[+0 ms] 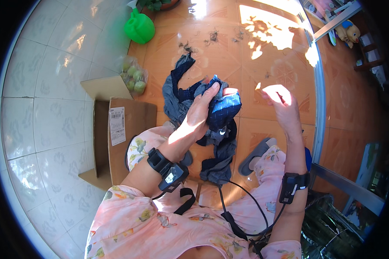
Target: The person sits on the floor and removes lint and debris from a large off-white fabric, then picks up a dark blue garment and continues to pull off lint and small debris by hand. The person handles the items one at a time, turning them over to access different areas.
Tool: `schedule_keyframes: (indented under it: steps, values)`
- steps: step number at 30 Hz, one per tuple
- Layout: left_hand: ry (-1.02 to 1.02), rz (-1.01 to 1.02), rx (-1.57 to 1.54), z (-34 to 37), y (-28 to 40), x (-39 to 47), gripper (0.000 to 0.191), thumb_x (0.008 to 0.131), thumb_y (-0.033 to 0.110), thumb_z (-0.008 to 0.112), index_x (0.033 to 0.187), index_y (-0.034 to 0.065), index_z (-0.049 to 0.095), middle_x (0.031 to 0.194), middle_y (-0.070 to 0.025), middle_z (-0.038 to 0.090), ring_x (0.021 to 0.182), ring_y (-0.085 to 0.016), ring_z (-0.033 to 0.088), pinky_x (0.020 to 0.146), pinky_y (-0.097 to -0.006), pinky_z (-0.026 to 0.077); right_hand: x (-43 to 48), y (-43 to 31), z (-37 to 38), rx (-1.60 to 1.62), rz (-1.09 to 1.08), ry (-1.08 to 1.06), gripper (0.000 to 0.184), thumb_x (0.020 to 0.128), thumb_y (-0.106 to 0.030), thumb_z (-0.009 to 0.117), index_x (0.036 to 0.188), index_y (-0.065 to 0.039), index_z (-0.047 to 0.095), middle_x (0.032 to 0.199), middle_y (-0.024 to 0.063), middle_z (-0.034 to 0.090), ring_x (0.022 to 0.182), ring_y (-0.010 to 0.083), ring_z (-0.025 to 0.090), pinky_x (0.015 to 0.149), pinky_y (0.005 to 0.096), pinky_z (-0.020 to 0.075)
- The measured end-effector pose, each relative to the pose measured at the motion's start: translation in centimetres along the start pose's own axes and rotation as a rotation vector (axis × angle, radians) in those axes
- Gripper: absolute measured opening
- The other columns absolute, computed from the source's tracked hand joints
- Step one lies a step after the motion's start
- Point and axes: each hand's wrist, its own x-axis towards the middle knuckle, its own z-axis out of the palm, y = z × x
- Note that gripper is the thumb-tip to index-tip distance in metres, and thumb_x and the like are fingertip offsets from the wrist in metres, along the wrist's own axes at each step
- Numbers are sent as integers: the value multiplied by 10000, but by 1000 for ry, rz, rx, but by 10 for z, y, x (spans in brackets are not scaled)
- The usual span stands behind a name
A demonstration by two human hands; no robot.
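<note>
My left hand (202, 110) grips a bundle of dark blue patterned cloth (225, 110), its thumb pressed on top. Grey-blue cloth (175, 103) with dark edging trails from the bundle over the tiled floor, and another length (218, 162) hangs down between my feet. To the right of the bundle, apart from it, my right hand (278, 97) is raised with its fingers bent together in bright sunlight. A small bright spot shows just left of those fingers; whether they pinch something such as a thread cannot be made out.
An open cardboard box (133, 113) stands at left, beside a plastic bag of round green fruit (136, 76). Beyond are a green watering can (141, 29) and dark fibre tufts (213, 36). A metal door track (321, 97) runs along the right. Black cables cross my lap.
</note>
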Motion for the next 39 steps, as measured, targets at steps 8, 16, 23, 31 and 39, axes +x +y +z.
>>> schedule_keyframes:
  steps: [8,16,23,31,39]
  values:
    - [-19,-14,-64,1,-1,1,437,929,433,477,1172,72,519,1051,-89,623,912,-185,633,806,-325,528,-20,2,48,194,-22,-504,221,892,-180,607,1005,10,616,881,27,619,799,81,582,732,223,486]
    - [-252,11,527,-4,-1,-1,548,797,414,671,1164,31,536,1049,-55,613,937,-139,584,853,-291,462,-15,-7,35,320,-19,-259,167,881,-157,600,867,9,618,689,24,579,558,82,546,499,207,466]
    - [-151,-59,725,-3,-9,0,243,862,226,624,1009,32,633,829,-11,657,745,-57,585,726,-224,473,-13,-7,28,393,29,-95,169,868,-138,606,935,17,594,692,61,586,564,119,566,497,228,473]
    - [-63,-12,417,-4,-8,4,273,875,270,620,1019,38,626,870,-49,661,775,-104,613,726,-246,491,-11,-8,25,463,-32,-22,151,897,-133,564,940,11,583,721,64,591,582,136,577,528,227,458]
    - [79,112,418,-15,-7,17,456,832,500,601,861,45,608,825,-6,601,751,-93,532,766,-222,399,-13,-9,15,555,-178,-61,121,924,-133,511,955,-24,553,735,62,605,603,137,591,544,229,461]
